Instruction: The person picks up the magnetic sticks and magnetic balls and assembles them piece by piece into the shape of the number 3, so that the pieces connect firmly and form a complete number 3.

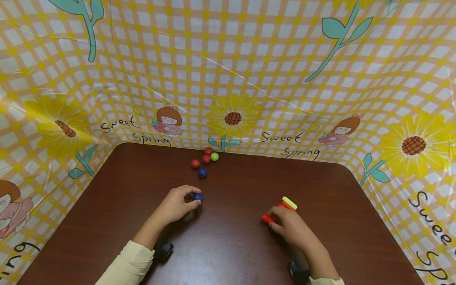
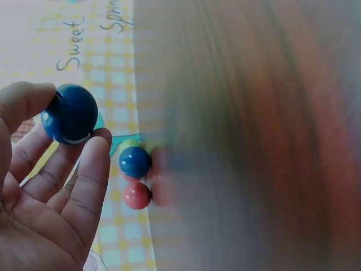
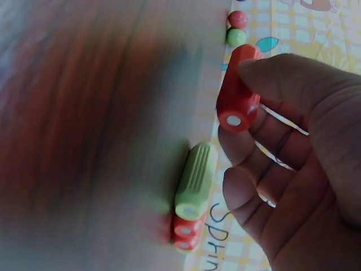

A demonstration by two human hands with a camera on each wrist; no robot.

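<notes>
My left hand [image 1: 175,204] pinches a glossy blue ball [image 2: 73,116] between thumb and fingertips, left of the middle of the table. Farther back lie a second blue ball [image 1: 202,173], several red balls [image 1: 195,163] and a light green ball [image 1: 214,156]. On the right, my right hand [image 1: 292,226] grips a short red rod [image 3: 237,93] with a pale round disc in its end, thumb over its side. Beyond that hand lie a ribbed light green rod [image 3: 196,182] and red rods [image 3: 189,230], side by side, partly hidden by the hand in the head view.
A dark brown table [image 1: 228,241] carries everything. Checked cloth with sunflowers [image 1: 233,118] rises behind it and along both sides. A black wrist device [image 1: 163,251] sits under the left wrist, another [image 1: 297,272] under the right.
</notes>
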